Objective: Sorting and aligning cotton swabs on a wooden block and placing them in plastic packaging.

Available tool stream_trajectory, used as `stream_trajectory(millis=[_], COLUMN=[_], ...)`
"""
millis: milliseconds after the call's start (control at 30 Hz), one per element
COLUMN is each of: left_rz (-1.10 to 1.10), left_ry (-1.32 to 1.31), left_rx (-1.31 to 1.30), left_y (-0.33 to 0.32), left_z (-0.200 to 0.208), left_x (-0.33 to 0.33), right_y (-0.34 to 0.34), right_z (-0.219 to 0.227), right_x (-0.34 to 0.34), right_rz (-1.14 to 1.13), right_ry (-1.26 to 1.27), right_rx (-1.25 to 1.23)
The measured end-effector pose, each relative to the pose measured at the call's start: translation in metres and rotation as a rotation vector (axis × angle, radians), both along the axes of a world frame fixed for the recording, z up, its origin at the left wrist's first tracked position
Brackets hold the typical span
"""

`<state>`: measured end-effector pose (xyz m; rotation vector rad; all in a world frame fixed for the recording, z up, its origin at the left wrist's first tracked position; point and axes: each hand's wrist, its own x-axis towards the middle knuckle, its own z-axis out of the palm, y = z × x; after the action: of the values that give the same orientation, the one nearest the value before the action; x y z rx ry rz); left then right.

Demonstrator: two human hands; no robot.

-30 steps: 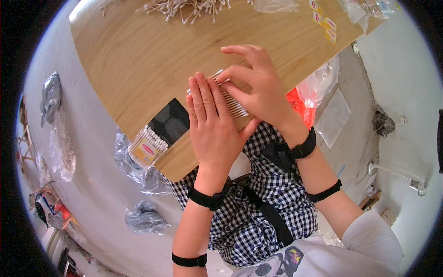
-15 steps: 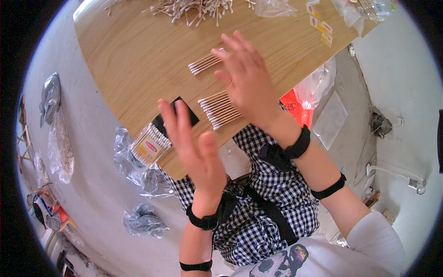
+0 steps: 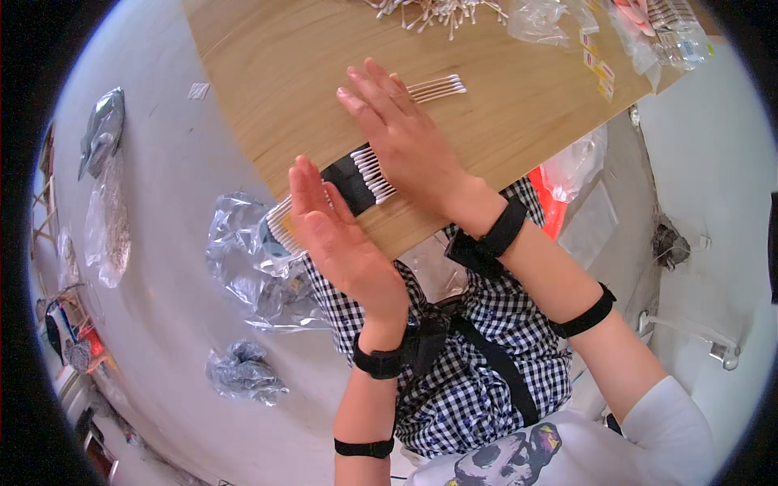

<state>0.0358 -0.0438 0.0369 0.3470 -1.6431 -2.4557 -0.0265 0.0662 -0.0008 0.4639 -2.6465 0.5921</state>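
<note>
My left hand (image 3: 344,243) is open, its fingers stretched out above the table's near left corner. It partly covers a bundle of cotton swabs (image 3: 281,225), and the label on it is hidden. Beside that bundle lies a small black pad (image 3: 348,185). My right hand (image 3: 409,150) is also open, fingers straight and held flat. It hovers over or touches a flat row of cotton swabs (image 3: 369,173) whose white tips show at its left side, against the black pad. A smaller row of swabs (image 3: 442,87) lies past my right fingers. Neither hand grips anything.
On the wooden table (image 3: 275,89), a loose heap of cotton swabs (image 3: 446,14) sits at the far edge. Clear plastic bags (image 3: 539,20) and yellow labels (image 3: 598,65) lie at the far right. Crumpled plastic (image 3: 259,267) is on the floor by the left corner.
My right hand has moved left and nearer to the swab row, covering most of it. My left hand has shifted over the bundle and its label. The view has swung a little left.
</note>
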Motion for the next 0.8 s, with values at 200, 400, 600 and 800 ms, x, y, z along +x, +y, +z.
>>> stream_trajectory(millis=[200,400,600,800], left_rz=[0.027,-0.013,0.007,-0.046], left_ry=[0.066,0.105,0.084,-0.018], left_rx=[0.075,-0.035,-0.167,-0.225], left_y=[0.014,0.025,-0.008,-0.035], left_z=[-0.012,-0.011,-0.002,0.008], left_x=[0.001,-0.002,0.017,0.047], right_y=[-0.008,-0.003,0.003,0.017], right_z=[-0.002,0.0,0.02,0.045], right_x=[-0.002,-0.003,0.008,0.056], right_rz=[0.05,0.063,-0.009,0.084], right_ry=[-0.03,-0.041,0.07,-0.158], right_rx=[-0.114,-0.062,-0.177,-0.045])
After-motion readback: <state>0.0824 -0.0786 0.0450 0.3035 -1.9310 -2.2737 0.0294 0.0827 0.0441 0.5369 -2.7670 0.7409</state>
